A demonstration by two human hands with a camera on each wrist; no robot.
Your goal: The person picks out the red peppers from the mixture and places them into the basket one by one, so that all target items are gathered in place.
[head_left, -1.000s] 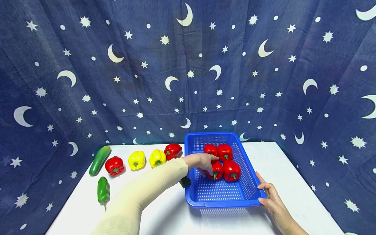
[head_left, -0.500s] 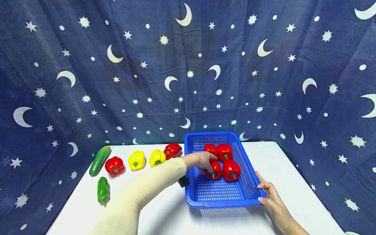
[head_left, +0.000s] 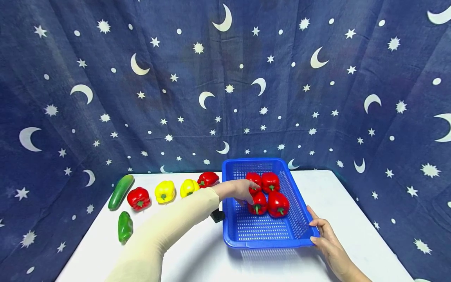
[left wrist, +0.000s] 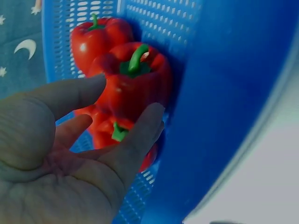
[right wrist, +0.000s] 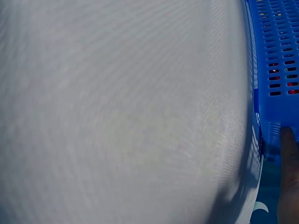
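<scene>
Basket (head_left: 258, 244) blue, peppers (head_left: 278, 203) inside it red with green stems (left wrist: 138, 60). Worktop (head_left: 324, 192) white, sleeve (head_left: 176, 227) cream. Curtain (head_left: 190, 74) navy, printed all over with off-white moons (head_left: 227, 22), stars (head_left: 155, 43) and dots (head_left: 241, 66).

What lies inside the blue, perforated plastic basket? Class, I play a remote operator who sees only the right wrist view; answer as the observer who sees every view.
Observer: Four glossy, blocky red bell peppers lie in the basket.
Operator: Where is the bare left hand?
Observer: It reaches in over the basket's left rim, close to the red peppers; I cannot tell whether it touches them.
Operator: Is anything yellow on the white table?
Observer: Yes: two glossy, lobed yellow bell peppers lie left of the basket.
</scene>
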